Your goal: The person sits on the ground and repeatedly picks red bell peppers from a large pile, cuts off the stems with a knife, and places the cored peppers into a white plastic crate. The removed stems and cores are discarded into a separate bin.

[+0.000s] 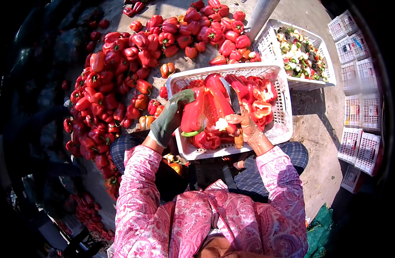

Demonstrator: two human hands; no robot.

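Observation:
My gloved left hand (174,114) grips a large red bell pepper (204,108) that is split open, its pale seeds and ribs showing. A green stem (191,133) hangs at its lower left side. In my bare right hand (247,127) is a knife with a wooden handle (239,139); its blade (233,93) points away from me. My right thumb presses by a white seed core (221,124) at the pepper's edge. Below both hands stands a white plastic crate (286,113) holding cut red pepper pieces (263,92).
Whole red peppers (100,93) lie heaped on the concrete floor to the left and ahead. A second white crate (326,82) with cores and trimmings stands at the far right, near a metal post (262,16). White crates (360,109) are stacked along the right edge. Green cloth (320,232) lies lower right.

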